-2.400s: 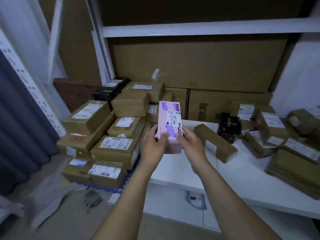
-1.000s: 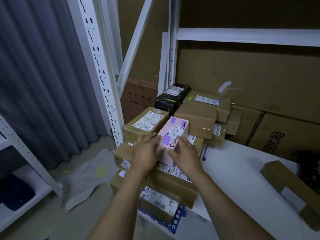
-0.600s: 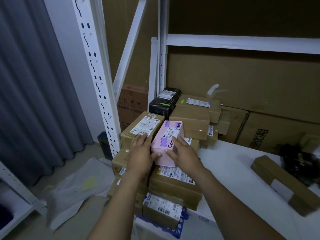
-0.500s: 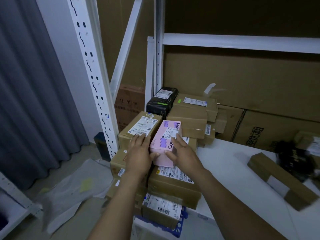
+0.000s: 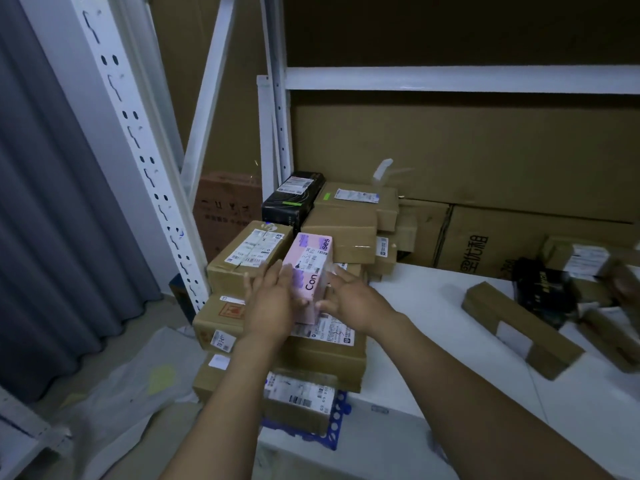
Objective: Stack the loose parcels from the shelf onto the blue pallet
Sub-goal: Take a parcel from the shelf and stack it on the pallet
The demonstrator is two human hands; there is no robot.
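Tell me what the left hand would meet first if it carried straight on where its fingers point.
Probably the brown labelled parcel just ahead; the left hand lies flat against the pink box, pointing up the stack. Depth is unclear.

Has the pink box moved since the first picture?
Yes. The pink box went left, from above the white shelf onto the parcel stack; the left hand and right hand touch its sides.
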